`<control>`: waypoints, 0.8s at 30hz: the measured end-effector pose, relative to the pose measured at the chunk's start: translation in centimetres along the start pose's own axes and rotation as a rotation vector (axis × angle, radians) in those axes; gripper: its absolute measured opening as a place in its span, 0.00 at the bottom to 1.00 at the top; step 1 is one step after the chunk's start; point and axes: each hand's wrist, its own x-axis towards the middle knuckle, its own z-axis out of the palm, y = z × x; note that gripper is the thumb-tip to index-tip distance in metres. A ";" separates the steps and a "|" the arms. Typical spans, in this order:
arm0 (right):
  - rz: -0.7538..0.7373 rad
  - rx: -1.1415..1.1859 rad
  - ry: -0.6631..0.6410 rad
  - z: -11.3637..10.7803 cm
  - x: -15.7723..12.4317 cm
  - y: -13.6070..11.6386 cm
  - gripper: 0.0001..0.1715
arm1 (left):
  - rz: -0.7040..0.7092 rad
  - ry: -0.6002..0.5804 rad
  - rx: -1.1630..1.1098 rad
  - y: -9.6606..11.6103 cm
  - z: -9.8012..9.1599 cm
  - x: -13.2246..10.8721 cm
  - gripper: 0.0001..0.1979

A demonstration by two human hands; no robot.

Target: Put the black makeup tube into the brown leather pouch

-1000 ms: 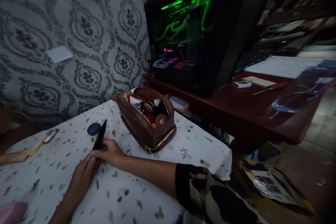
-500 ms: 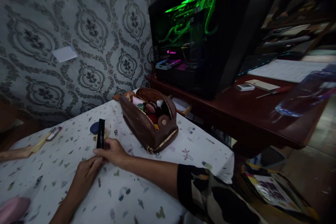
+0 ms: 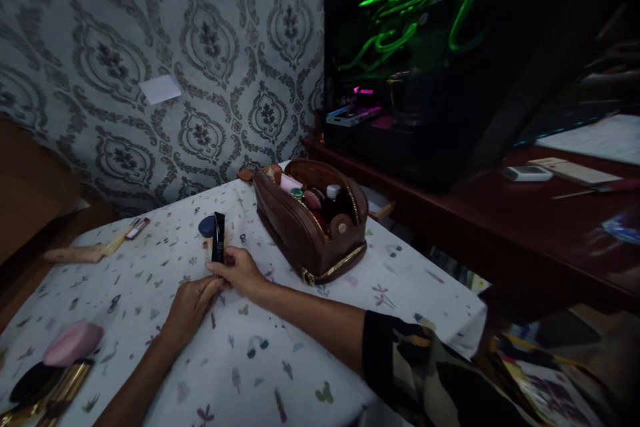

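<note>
"Toward the far edge of the table (image 3: 310, 353), well in from the left, it's the black tube (image 3: 219, 237), held almost upright!"

"And the right hand (image 3: 244, 271) has it: fingers narrow, pinching the tube close to its lower end."

"What about the left hand (image 3: 193, 307)?"

"Right up against the other one, fingertips together at the foot of the tube. Whether they grip it too, I can't tell; that meeting point is too small to read."

"Just beyond the tube, a round blue lid (image 3: 206, 227), lying near the far edge!"

"Now the big one: a brown bag (image 3: 293, 233), unzipped, sitting along the right edge by the far corner. Inside, a dark bottle (image 3: 333, 191) with a white cap, and a small green lid (image 3: 297, 193) beside something pink."

"Over at the left end of the far edge, a tan strip (image 3: 77, 253), well apart from both hands."

"Nearer us on the left, a smooth pink lump (image 3: 74, 343), with black and gold pieces (image 3: 70, 387) next to it."

"And past the right edge, a black computer (image 3: 415, 80), glowing green inside!"
</note>
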 end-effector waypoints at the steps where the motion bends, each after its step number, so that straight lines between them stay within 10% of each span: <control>1: -0.004 -0.018 0.007 0.0 0.0 -0.1 0.22 | 0.007 -0.002 0.015 0.0 0.0 0.0 0.27; 24: -0.073 -0.114 0.002 -0.4 -0.9 -1.9 0.12 | 0.139 -0.003 0.051 0.1 0.5 -0.4 0.26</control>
